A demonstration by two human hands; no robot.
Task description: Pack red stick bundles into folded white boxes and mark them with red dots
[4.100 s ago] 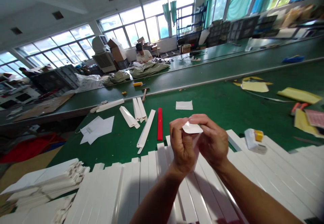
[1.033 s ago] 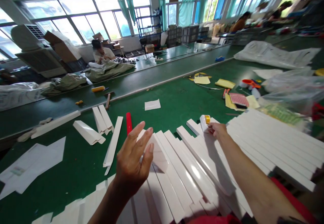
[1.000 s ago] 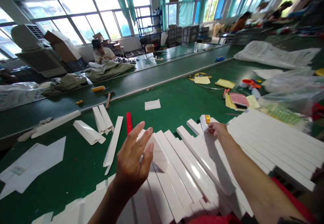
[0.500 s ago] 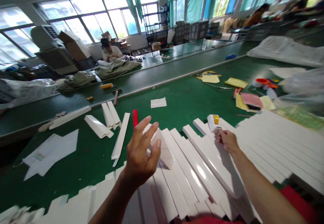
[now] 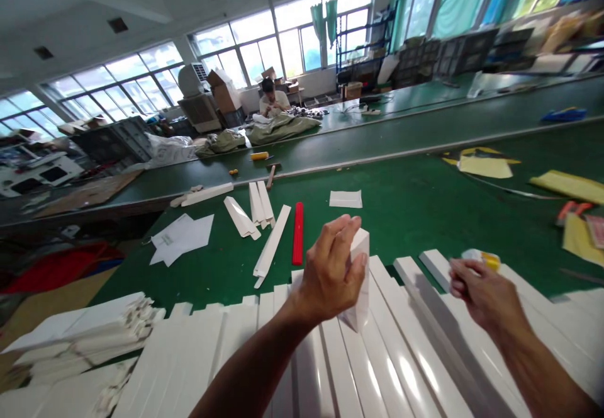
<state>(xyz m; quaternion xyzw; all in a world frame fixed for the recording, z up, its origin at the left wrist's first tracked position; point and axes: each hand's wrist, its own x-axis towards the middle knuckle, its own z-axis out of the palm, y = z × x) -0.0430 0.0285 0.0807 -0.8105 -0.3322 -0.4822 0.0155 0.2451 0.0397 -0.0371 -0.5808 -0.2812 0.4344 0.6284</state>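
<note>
Two bare hands are positioned above a row of long, narrow, glossy white cardboard boxes [image 5: 394, 355] laid side by side. The left hand [image 5: 333, 273] is closed around a white, straight-edged cardboard box [image 5: 362, 292]. This box is held tilted, with its upper end showing beyond the fingers; its sides are smooth and plain, with faint shading. It is located above the middle of the row; contact with the row cannot be determined. The right hand [image 5: 488, 292] has its fingers bent toward the thumb; whether it pinches anything cannot be determined. Just beyond it is a white tape dispenser with a yellow roll [image 5: 474, 255], partly hidden by the fingers.

The work surface is a green tabletop [image 5: 415, 204]. Beyond the left hand lie a red ridged bar [image 5: 297, 234] and a flat white rectangular packet [image 5: 345, 199]. Loose white folded cartons [image 5: 240, 218] and white paper sheets [image 5: 184, 240] lie farther left. A stack of flattened white cartons [image 5: 89, 323] occupies the lower left.

Across the room, a seated person [image 5: 275, 100] works behind olive fabric sacks [image 5: 283, 128]. Wide windows [image 5: 252, 31], teal curtains [image 5: 455, 5] and a dark blue metal shelving rack [image 5: 361, 46] line the far wall.
</note>
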